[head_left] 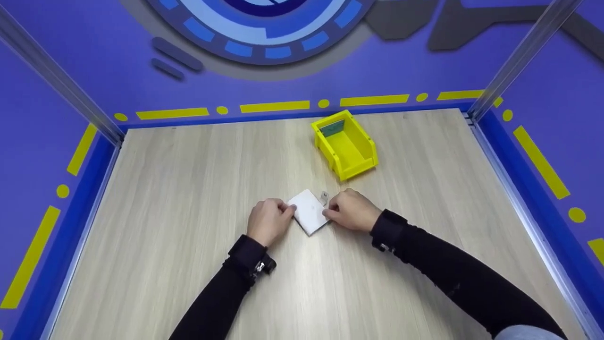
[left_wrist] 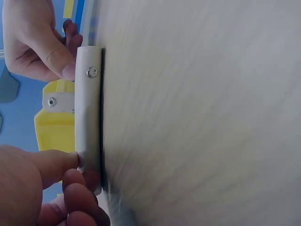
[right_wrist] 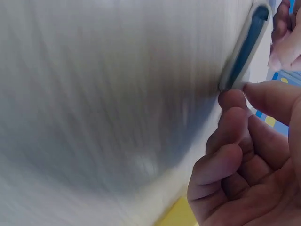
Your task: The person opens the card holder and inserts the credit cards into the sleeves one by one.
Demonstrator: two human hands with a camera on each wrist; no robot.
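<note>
A small white wallet is held between both hands, close over the table, its corners pointing toward and away from me. Its strap tab with a metal snap sticks out loose at the far right; the matching stud shows on the white cover in the left wrist view. My left hand pinches the left corner, thumb on top and fingertips under it. On the right corner, my right hand pinches with thumb and forefinger, other fingers curled. Dark blue inner layers show along the edge in the right wrist view.
Beyond the hands, a yellow open-front bin stands on the wooden table, with a dark green flat patch at its back inside. Blue printed panels and metal posts enclose the table's back and sides.
</note>
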